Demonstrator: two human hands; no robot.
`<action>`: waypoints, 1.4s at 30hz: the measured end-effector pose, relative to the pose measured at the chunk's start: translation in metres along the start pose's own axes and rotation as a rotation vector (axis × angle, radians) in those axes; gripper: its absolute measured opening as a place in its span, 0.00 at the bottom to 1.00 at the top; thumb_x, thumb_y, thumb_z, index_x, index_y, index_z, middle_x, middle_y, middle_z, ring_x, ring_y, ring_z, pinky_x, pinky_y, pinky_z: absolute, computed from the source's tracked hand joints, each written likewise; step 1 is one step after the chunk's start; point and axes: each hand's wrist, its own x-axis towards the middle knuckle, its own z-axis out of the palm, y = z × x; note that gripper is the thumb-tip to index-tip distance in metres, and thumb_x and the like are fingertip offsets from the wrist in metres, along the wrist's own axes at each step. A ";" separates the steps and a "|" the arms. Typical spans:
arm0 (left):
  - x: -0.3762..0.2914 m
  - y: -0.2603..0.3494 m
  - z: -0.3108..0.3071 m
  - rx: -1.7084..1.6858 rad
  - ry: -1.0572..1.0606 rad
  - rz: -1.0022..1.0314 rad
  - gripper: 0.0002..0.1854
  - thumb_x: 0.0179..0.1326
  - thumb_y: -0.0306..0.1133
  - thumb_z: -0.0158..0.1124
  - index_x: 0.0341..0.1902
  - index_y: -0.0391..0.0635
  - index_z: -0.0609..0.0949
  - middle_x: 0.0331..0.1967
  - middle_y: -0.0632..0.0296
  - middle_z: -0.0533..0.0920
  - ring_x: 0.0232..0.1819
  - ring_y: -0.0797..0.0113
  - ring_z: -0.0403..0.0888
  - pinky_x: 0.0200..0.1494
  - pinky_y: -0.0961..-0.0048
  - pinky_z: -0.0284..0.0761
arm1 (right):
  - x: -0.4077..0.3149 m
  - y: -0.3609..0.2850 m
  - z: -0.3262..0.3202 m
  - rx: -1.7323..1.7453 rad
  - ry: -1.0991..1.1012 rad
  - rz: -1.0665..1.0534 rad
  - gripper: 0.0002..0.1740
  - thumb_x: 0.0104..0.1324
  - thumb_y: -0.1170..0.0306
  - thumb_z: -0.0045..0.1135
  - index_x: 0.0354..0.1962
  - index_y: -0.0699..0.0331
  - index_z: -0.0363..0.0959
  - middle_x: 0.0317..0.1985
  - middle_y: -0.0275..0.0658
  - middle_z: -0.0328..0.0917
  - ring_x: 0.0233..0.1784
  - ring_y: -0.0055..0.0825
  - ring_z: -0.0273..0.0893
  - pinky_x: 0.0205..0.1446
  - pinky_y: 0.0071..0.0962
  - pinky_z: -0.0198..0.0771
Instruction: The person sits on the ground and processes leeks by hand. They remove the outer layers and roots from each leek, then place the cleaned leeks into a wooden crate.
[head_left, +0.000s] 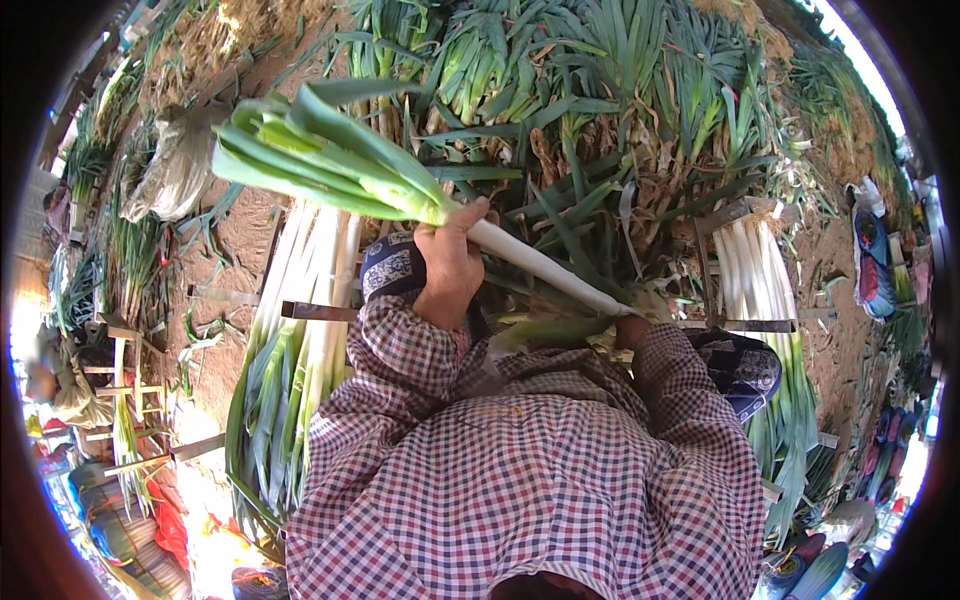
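My left hand (453, 259) is closed around a leek (551, 259), just below where its green leaves fan out. The leek slants across in front of me, leaves up to the left and white root end down to the right. At that root end is my right hand (632, 331), mostly hidden by its checked sleeve, so its grip does not show clearly. A loose, pale green leaf (551, 331) hangs just below the shaft, over my lap.
Metal racks hold cleaned leeks (300, 277) on my left and more leeks (756, 274) on my right. Untrimmed leeks (540, 67) are heaped ahead, with stripped leaves (577, 225) before them. A crumpled plastic sack (176, 165) lies on the dirt floor (214, 262).
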 end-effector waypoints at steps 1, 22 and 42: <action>-0.002 0.005 0.000 0.011 -0.001 0.020 0.13 0.50 0.17 0.65 0.37 0.36 0.71 0.26 0.57 0.76 0.25 0.62 0.78 0.31 0.64 0.81 | 0.000 0.006 -0.001 -0.006 0.012 0.010 0.18 0.57 0.60 0.53 0.40 0.64 0.75 0.32 0.49 0.77 0.35 0.46 0.76 0.37 0.43 0.72; 0.036 0.052 -0.023 -0.164 -0.213 -0.135 0.15 0.59 0.29 0.62 0.46 0.33 0.73 0.38 0.48 0.81 0.45 0.51 0.80 0.49 0.54 0.78 | -0.054 -0.244 -0.228 -0.017 1.166 -0.573 0.29 0.49 0.70 0.66 0.49 0.70 0.68 0.47 0.45 0.67 0.52 0.45 0.65 0.55 0.46 0.59; 0.031 0.048 -0.018 -0.101 -0.211 -0.061 0.14 0.58 0.26 0.63 0.44 0.34 0.73 0.36 0.51 0.80 0.44 0.52 0.80 0.47 0.53 0.76 | -0.031 -0.234 -0.220 0.276 0.944 -0.594 0.16 0.48 0.76 0.63 0.34 0.69 0.68 0.45 0.46 0.71 0.48 0.46 0.68 0.51 0.43 0.62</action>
